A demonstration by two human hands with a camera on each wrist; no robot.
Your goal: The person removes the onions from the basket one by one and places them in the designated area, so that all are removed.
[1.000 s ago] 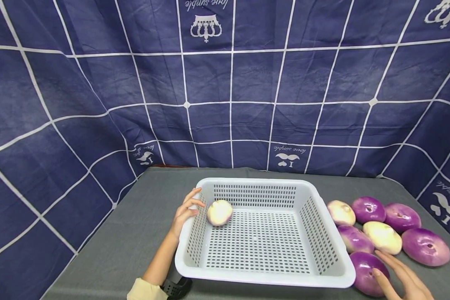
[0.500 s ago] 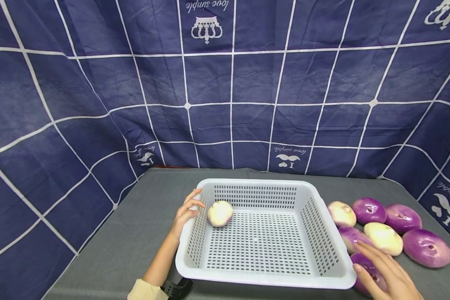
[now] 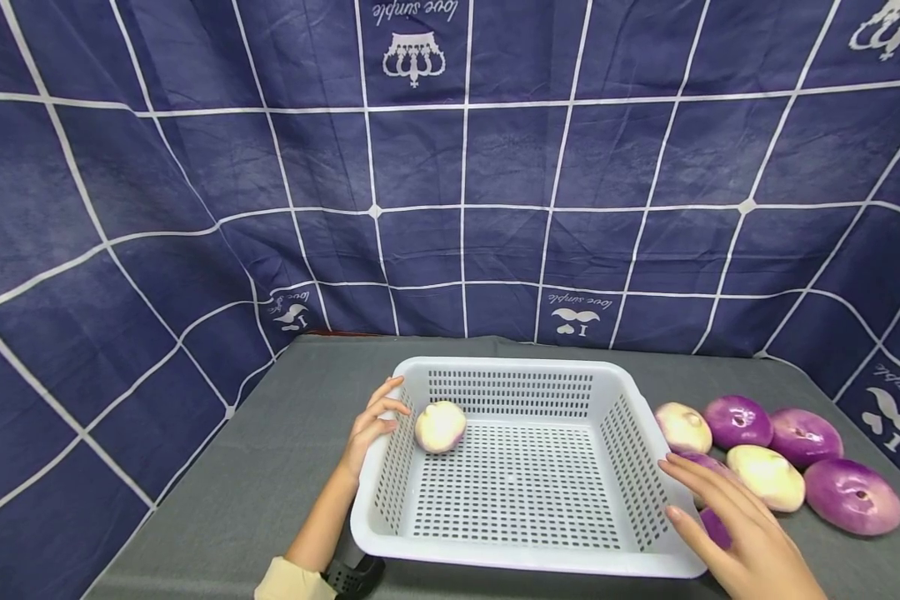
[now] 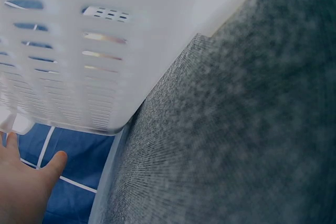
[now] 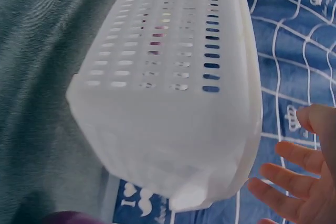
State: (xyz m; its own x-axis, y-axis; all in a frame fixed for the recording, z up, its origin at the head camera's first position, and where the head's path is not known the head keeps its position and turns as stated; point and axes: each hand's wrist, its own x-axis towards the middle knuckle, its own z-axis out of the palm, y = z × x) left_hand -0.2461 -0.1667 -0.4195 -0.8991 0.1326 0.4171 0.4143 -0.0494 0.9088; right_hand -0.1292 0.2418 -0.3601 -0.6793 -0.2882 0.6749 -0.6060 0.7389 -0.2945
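A pale grey plastic basket (image 3: 528,560) with slotted walls stands on the grey cloth. Inside its left end lies one white and purple turnip (image 3: 440,427). My left hand (image 3: 363,437) is at the basket's left rim, its fingers spread and reaching over the edge in the head view. In the left wrist view, a finger (image 4: 54,165) points away from the slotted wall. My right hand (image 3: 746,542) is at the right rim, fingers spread and nothing between them. It partly hides a purple turnip (image 3: 716,528) and another turnip behind it.
More turnips lie right of the basket, including a white one (image 3: 765,477) and a large purple one (image 3: 853,496). A blue cloth with white lines (image 3: 510,167) hangs behind the grey tabletop (image 3: 285,467). A dark band (image 3: 352,575) sits at the left wrist.
My right hand has moved left, from over the nearest purple turnip to the basket's right rim. The left hand, basket and turnips stay in place.
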